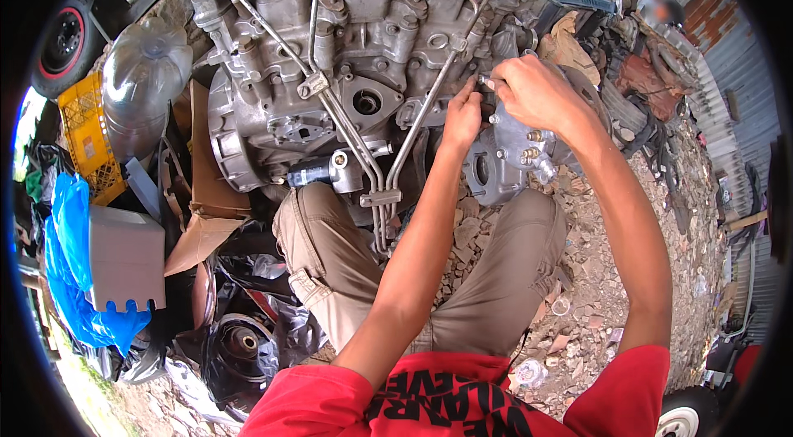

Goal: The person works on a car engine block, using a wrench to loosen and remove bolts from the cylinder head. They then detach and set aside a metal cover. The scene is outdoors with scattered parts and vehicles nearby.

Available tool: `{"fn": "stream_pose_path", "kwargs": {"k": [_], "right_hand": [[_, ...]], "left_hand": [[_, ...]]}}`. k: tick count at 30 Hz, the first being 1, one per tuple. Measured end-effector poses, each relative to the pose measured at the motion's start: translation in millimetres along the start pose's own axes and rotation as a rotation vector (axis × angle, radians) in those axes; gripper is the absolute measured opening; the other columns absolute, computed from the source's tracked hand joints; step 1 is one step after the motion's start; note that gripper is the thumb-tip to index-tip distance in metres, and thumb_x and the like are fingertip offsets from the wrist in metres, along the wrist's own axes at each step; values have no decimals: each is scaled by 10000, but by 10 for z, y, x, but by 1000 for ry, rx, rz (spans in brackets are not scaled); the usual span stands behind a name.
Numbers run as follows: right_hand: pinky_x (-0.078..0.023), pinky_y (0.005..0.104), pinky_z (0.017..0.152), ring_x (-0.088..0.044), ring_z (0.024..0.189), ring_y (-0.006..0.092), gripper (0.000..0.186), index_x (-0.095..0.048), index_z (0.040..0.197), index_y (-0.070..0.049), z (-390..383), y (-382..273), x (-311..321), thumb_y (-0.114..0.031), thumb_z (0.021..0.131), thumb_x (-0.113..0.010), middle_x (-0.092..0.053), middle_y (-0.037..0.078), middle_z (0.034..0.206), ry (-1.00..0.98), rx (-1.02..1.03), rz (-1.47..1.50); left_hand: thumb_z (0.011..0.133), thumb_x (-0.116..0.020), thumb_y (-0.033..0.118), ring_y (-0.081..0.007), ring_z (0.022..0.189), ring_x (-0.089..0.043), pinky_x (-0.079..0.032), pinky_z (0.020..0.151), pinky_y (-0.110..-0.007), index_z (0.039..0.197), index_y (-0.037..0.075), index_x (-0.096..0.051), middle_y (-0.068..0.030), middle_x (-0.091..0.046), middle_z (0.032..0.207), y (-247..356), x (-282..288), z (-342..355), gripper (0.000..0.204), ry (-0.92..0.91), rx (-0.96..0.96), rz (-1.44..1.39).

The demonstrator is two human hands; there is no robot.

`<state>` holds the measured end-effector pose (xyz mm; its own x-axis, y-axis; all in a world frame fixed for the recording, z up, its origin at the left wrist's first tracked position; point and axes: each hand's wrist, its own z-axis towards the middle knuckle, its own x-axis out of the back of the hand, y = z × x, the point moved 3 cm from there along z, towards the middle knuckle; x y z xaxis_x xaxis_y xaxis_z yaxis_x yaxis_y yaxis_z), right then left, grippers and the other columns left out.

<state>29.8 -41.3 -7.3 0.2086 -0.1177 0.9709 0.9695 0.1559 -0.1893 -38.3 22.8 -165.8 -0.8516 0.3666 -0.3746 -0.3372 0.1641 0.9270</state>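
A large grey metal engine (273,98) fills the space in front of my knees. At its right side my left hand (464,113) is closed, thumb and fingers up, close to the block. My right hand (535,92) bends over beside it, fingers curled in a pinch. A small shiny metal piece (486,82) shows between the two hands; its kind is too small to tell. Just below the right hand sits a grey metal housing (514,140) with brass fittings (529,158). Bent metal pipes (357,144) run down the engine's front, left of my left hand.
Left of the engine are a cardboard box (206,189), a clear plastic bottle (147,78), a yellow crate (87,135) and a blue bag (70,230). Stony ground (607,255) lies to the right. A corrugated metal wall (739,65) stands at the far right.
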Motion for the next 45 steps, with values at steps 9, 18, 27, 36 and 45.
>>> {"fn": "stream_pose_path", "kwargs": {"k": [9, 18, 27, 36, 45], "right_hand": [[-483, 494, 782, -608, 905, 443, 370, -639, 888, 61, 395, 146, -159, -285, 935, -518, -633, 279, 880, -303, -25, -155], [-443, 500, 904, -568, 1049, 440, 573, -597, 1078, 46, 421, 165, -345, -456, 997, -336, -628, 260, 1052, -403, 25, -203], [-521, 469, 817, -625, 943, 429, 207, -636, 898, 69, 388, 55, -235, -99, 778, -621, -648, 272, 958, -131, -131, -208], [-538, 440, 801, -658, 943, 362, 200, -674, 917, 6, 444, -97, -261, -83, 741, -644, -672, 212, 976, -206, 129, -613], [-539, 441, 736, -665, 838, 334, 135, -705, 821, -77, 676, -10, -165, -136, 712, -652, -669, 147, 825, -167, 349, -712]], "left_hand": [[951, -375, 187, -143, 769, -635, -510, 594, -283, 1348, 42, -487, -85, -634, 1045, 31, 32, 7, 437, -52, 54, -20], [987, -289, 377, -213, 1116, -553, -473, 826, -373, 1329, 62, -475, -88, -545, 1276, 88, 137, 14, 501, -246, 189, -100], [963, -272, 326, -209, 1135, -524, -437, 855, -383, 1470, 25, -278, -134, -424, 1435, 105, 121, 27, 589, -274, 158, -162], [962, -296, 320, -226, 1150, -519, -412, 906, -398, 1473, 49, -282, -130, -358, 1475, -5, 148, 51, 578, -256, 212, -215], [951, -289, 297, -225, 1128, -537, -443, 872, -375, 1467, 21, -276, -134, -356, 1477, 5, 143, 21, 585, -212, 194, -250]]}}
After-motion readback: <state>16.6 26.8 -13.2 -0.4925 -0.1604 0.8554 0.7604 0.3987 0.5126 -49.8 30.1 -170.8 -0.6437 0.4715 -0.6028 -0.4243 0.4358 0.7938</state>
